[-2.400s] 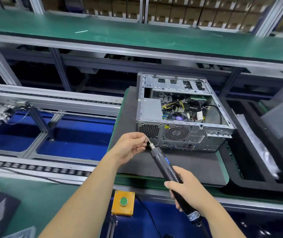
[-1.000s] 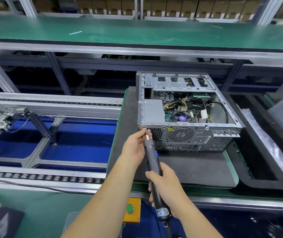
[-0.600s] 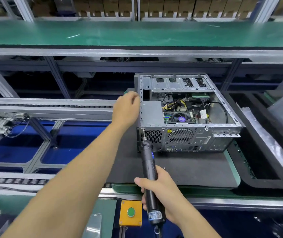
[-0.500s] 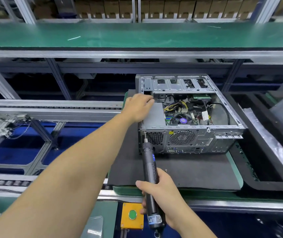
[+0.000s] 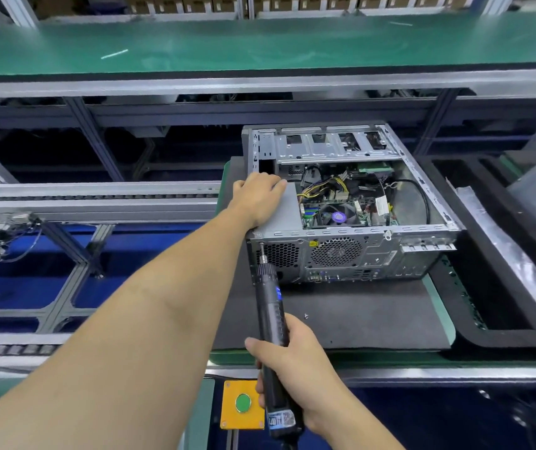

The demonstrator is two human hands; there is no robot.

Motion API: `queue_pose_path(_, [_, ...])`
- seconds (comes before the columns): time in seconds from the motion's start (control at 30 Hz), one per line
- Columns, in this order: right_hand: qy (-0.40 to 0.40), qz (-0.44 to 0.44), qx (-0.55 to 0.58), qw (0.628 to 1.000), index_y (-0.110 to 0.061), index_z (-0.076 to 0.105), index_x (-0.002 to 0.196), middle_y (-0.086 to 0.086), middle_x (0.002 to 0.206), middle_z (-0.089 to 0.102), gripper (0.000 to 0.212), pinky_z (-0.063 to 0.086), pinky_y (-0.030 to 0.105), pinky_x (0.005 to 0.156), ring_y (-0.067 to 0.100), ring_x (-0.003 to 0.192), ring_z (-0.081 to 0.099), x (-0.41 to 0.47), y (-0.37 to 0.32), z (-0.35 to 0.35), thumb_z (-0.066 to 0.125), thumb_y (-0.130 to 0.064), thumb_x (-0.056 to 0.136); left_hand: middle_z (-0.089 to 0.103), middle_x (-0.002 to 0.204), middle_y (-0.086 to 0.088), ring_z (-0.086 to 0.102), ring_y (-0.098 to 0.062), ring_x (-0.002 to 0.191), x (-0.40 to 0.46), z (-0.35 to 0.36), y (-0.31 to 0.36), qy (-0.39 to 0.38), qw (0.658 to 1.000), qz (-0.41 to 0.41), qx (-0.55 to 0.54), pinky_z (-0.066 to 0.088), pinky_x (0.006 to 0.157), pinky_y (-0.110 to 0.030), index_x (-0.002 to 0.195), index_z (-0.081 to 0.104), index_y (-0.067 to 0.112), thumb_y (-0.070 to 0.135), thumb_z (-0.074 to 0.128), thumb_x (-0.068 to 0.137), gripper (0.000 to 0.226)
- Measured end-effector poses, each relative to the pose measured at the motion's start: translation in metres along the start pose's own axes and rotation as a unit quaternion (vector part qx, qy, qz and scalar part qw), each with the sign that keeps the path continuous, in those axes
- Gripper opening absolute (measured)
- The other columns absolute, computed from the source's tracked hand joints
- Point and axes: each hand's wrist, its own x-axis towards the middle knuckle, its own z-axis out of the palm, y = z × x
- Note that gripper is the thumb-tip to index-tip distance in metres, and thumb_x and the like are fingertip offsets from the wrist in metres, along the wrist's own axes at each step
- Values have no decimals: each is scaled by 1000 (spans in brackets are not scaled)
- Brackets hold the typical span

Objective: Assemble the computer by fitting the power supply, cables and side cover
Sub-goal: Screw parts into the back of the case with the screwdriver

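Left hand (image 5: 258, 198) rests flat on power supply (image 5: 281, 212); right hand (image 5: 295, 365) grips electric screwdriver (image 5: 269, 306).

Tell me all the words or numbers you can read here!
None can be read.
Label on the electric screwdriver: too blurred.
Yellow sticker on the computer case: too small.
White tag inside the case: too small.
Green button on its yellow box: no text.

Bright, even overhead light is washing the scene, glare is streaking the green shelf (image 5: 260, 43), wide-angle distortion is bowing the edges, and the lower right corner is blurring into shadow.
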Motion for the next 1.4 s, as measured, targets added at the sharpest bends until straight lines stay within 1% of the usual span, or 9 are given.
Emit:
queue_pose_path(0.5, [-1,-12,21,1000,-21,60,94,13,74,56,27,50,32,46,29,50,54,2,8,-2,77,-28,74,39,70,5,44,-24,85,-3,-1,1,-1,999,30,34,32,103,-53,63,33,27,38,25,105,43])
queue_pose_path(0.6, [-2,10,54,999,-21,60,91,15,70,57,21,49,34,47,29,48,53,-6,22,-16,74,-30,77,56,85,1,53,-28,101,-6,-3,3,-3,998,45,42,30,105,-50,78,56,26,39,24,104,44])
queue_pose_path(0.7, [75,-16,139,987,-18,59,85,18,69,54,16,48,36,47,29,47,51,-15,36,-35,72,-26,80,59,130,0,47,-22,126,-13,-2,10,79,981,109,141,27,108,-44,132,59,20,35,34,104,41])
queue_pose_path(0.77, [167,-51,196,965,-17,56,84,16,67,51,14,47,37,47,27,46,49,-14,39,-53,68,-18,90,66,118,-2,54,-25,115,-18,-3,27,106,972,130,165,40,98,-42,121,66,17,26,42,100,33])
queue_pose_path(0.87, [285,-105,214,928,-14,51,88,11,63,51,13,48,37,48,25,45,49,-12,28,-105,62,-11,96,70,88,-2,62,-26,85,-30,6,106,107,976,184,46,50,69,-37,96,70,13,20,46,93,25])
queue_pose_path(1.0, [362,-150,167,905,-19,57,87,5,57,52,10,51,36,46,27,43,54,-19,10,-196,62,-14,95,66,76,-5,58,-30,70,-76,74,224,-56,934,353,-21,44,58,-35,86,63,11,21,50,87,16])
queue_pose_path(1.07, [376,-153,153,901,-23,61,85,6,59,52,6,52,38,46,28,43,54,-26,7,-241,62,-19,90,66,82,-13,58,-34,76,-89,127,256,-184,927,328,-18,44,61,-38,88,61,8,16,52,89,12])
queue_pose_path(1.2, [387,-132,167,897,-21,54,80,12,62,50,14,47,36,44,25,41,48,-44,13,-317,64,-16,89,63,100,-22,60,-38,93,-70,222,294,-300,927,223,33,44,70,-38,92,60,0,3,48,91,13])
queue_pose_path(1.4, [343,-117,176,915,-18,49,79,11,62,50,23,45,35,41,25,43,47,-58,17,-377,61,-10,96,64,101,-15,62,-36,101,-31,309,320,-317,903,202,210,41,72,-41,87,58,7,-10,58,83,18])
